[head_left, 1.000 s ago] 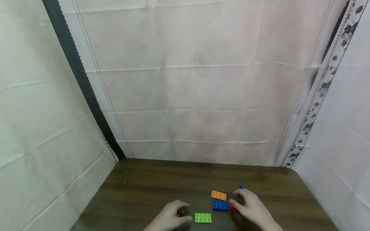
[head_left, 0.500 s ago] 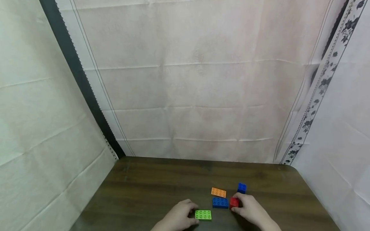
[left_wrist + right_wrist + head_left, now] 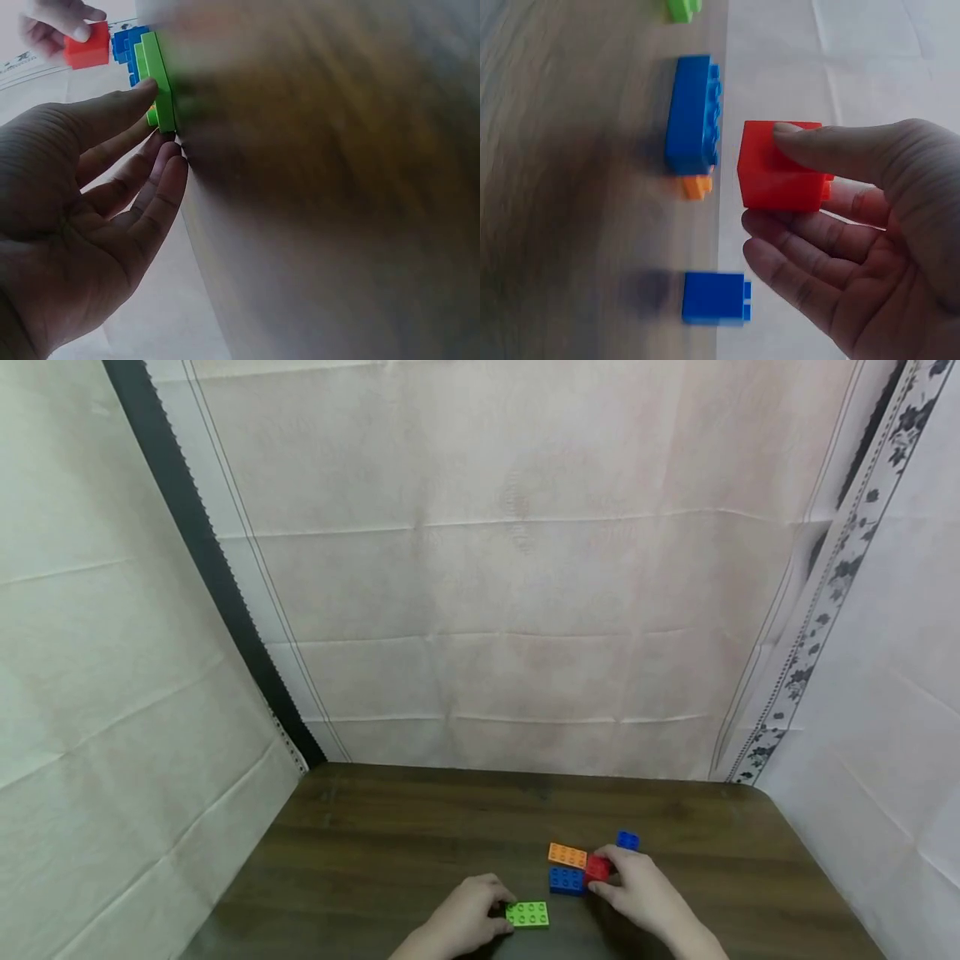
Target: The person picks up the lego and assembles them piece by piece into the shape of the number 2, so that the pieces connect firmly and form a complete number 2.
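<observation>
fingers (image 3: pixel 799 289) pinching red brick (image 3: pixel 769 184), fingers (image 3: pixel 161 206) pinching green brick (image 3: pixel 529 914)

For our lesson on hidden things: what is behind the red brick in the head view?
The long blue brick sits partly behind the red brick: its left part shows, its right end is covered. The part of the table directly behind is hidden too.

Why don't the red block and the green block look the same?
The red block is short and chunky, while the green block is long and flatter.
The red block is held up off the table by the right hand; the green block is down at the table, pinched at one end by the left hand.
Both have round bumps on top.
</observation>
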### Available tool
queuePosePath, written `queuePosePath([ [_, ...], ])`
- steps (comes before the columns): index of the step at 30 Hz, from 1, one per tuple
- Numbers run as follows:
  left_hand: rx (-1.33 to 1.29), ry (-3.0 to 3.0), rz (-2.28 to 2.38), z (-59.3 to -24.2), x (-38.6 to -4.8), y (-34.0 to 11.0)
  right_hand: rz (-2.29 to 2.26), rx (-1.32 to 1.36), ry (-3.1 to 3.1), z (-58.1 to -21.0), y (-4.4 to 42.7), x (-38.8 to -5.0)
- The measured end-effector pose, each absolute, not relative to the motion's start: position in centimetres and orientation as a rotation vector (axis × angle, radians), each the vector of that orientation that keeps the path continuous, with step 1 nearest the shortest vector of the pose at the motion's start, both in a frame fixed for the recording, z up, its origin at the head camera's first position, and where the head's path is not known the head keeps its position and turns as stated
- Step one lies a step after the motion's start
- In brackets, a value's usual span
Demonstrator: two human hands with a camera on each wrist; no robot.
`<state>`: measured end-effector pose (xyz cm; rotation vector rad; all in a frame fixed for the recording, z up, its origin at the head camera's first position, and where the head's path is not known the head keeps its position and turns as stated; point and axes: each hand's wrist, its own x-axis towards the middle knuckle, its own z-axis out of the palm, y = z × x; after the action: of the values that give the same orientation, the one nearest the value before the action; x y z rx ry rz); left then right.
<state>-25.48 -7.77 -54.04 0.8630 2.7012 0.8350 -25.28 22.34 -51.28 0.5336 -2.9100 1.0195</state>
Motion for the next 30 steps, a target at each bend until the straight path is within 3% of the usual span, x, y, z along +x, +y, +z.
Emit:
queuePosePath([
  [14, 0.838, 2.667, 1.039, -54.7, -25.8, -8.0, 1.297, 0.96, -2.847, -52.7, 16.7, -24.4],
  [30, 0.77, 2.666, 1.023, -54.6, -25.7, -7.8, 1.291, 1.004, -2.884, -53.4, 14.2, -24.5],
])
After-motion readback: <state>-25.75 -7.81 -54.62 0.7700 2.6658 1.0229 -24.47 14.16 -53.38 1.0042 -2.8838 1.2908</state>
